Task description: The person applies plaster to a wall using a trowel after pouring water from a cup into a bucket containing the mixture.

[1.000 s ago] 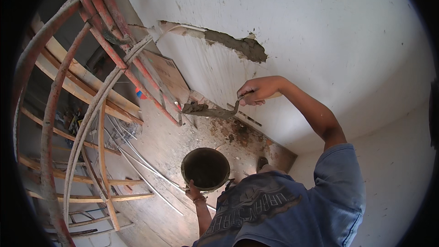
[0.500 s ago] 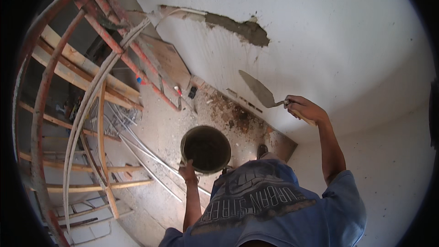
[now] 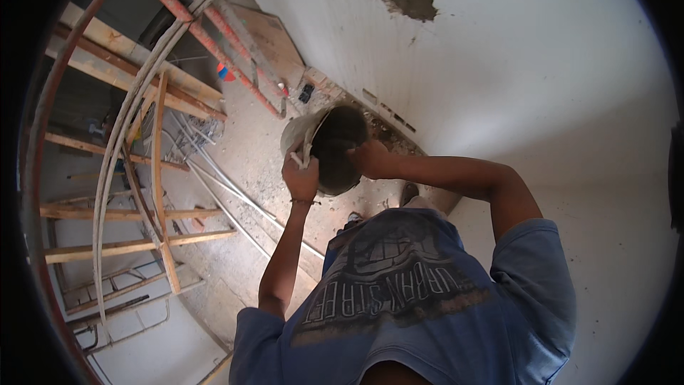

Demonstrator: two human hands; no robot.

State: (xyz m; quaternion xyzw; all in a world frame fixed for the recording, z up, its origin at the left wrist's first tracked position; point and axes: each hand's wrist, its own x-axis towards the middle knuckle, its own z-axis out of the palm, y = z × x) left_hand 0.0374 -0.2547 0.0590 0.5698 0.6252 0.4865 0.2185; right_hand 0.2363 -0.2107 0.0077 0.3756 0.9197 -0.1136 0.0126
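Grey bucket (image 3: 295, 130) tilted, left fingers (image 3: 290, 166) gripping its rim

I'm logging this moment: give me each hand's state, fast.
Left hand: closed, holding the tilted bucket at its rim.
Right hand: closed, at the bucket's mouth; cannot tell what, if anything, it holds.

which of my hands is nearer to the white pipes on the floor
Left. The left hand grips the rim of the bucket, to the right of the white pipes; the right hand is farther from them, at the bucket's open mouth.
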